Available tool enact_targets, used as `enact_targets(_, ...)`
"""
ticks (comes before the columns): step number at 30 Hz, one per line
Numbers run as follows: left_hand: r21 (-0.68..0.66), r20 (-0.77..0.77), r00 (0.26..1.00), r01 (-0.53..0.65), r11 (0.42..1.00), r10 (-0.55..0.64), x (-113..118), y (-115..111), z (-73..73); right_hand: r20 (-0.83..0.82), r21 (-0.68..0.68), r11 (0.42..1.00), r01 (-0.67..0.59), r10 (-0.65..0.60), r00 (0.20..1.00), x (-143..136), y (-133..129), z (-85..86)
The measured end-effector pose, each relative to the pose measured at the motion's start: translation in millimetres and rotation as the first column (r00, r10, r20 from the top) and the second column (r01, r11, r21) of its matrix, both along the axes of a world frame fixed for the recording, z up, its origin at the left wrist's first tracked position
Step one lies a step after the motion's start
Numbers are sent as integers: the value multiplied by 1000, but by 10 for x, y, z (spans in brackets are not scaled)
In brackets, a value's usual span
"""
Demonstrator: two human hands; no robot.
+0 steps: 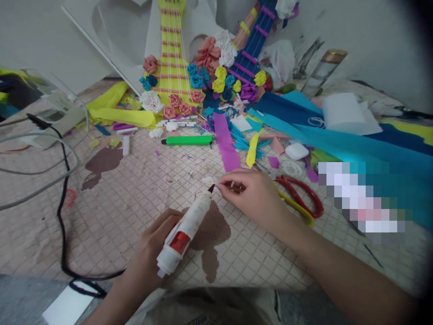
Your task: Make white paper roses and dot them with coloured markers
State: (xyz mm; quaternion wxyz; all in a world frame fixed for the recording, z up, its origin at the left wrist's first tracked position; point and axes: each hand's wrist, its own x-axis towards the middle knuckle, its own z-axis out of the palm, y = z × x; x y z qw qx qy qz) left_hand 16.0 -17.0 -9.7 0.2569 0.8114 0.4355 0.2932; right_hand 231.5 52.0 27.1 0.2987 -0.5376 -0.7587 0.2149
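Note:
My left hand (150, 241) is wrapped round a white hot glue gun (191, 221) with a red patch on its side. Its dark nozzle points away from me, up and to the right. Close to that nozzle, my right hand (250, 187) is closed in a pinch, fingertips pressed together. Something small and pale seems to be at those fingertips, too small to name. Beside the right wrist lie scissors (304, 194) with red and yellow handles. A purple paper strip (226, 140) runs just beyond the right hand.
A yellow paper-flowered guitar shape (171, 58) and a blue one (248, 52) lean at the back. A green cutter (187, 140) lies among paper scraps. Blue crepe paper (382, 167) spreads on the right, with a white roll (343, 113). A black cord (62, 225) crosses the left side.

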Motion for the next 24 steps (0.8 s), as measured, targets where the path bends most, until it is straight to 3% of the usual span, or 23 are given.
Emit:
enact_targets(18, 24, -31, 999, -33, 999, 33, 37, -16, 41, 79, 7, 1000, 6, -6, 997, 13, -6, 15)
enact_targets(24, 36, -8, 997, -76, 996, 76, 79, -31, 50, 196, 112, 994, 2, -24, 980, 4, -21, -29)
